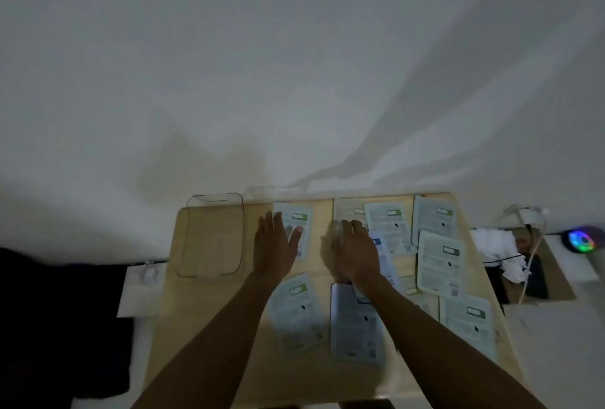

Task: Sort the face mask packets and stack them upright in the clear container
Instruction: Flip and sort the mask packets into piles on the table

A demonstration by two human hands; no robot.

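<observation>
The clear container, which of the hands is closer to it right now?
Left. The left hand lies just right of the clear container, resting on a packet; the right hand is farther right, over the scattered packets.

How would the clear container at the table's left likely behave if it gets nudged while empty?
The clear container looks thin-walled with nothing visible inside, so it is probably light and would slide easily on the smooth wooden table. Its footprint looks broad, so tipping seems unlikely. Neither the left hand nor the right hand steadies it.

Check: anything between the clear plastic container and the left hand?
Head view: only bare light wooden tabletop between the empty clear plastic container and the left hand; no packets there.
</observation>
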